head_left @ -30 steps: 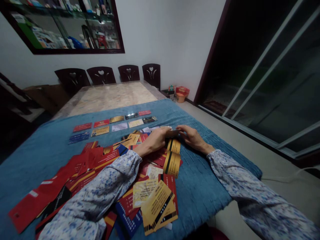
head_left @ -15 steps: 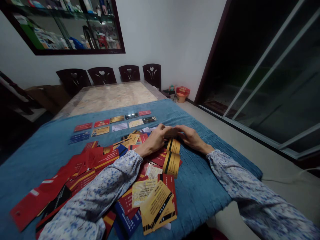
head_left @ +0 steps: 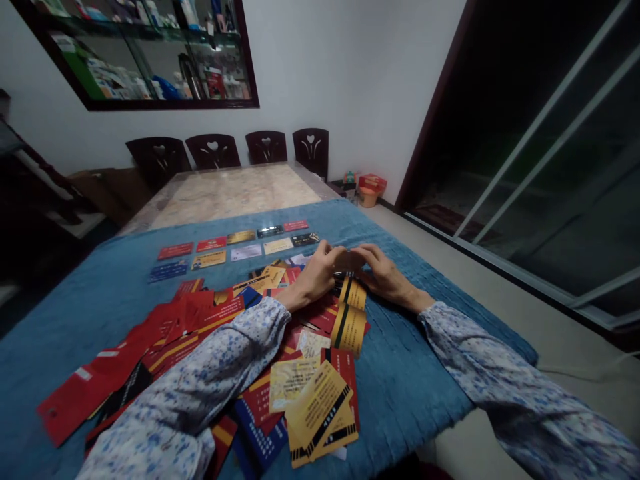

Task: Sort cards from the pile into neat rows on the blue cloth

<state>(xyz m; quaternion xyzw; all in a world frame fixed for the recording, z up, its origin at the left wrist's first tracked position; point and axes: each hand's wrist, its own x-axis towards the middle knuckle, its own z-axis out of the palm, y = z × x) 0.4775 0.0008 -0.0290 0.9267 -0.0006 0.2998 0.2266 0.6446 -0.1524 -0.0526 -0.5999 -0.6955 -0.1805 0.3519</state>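
Above the far end of a loose card pile (head_left: pixel 265 373), my left hand (head_left: pixel 320 270) and my right hand (head_left: pixel 383 273) come close together, fingers bent. Between them they pinch a dark brownish card (head_left: pixel 349 260), mostly covered by the fingers; whether it is one card or a few I cannot tell. Just below the hands lie gold cards with a black stripe (head_left: pixel 349 328). Red cards (head_left: pixel 125 353) spread to the left, partly under my left forearm. Yellow cards (head_left: pixel 320 413) and a blue card (head_left: pixel 260 433) lie at the near end.
Beyond the pile, two rows of cards lie on the blue cloth (head_left: pixel 410 380), among them a lilac card (head_left: pixel 246 252) and several blue cards (head_left: pixel 169 271). Farther back are the marble tabletop (head_left: pixel 240 190) and dark chairs (head_left: pixel 213 152). Sliding glass doors (head_left: pixel 545 147) stand at right.
The view has shifted slightly, so everything sits a little farther right. My hands stay together at the card; the right fingers have lifted and opened a bit around it.
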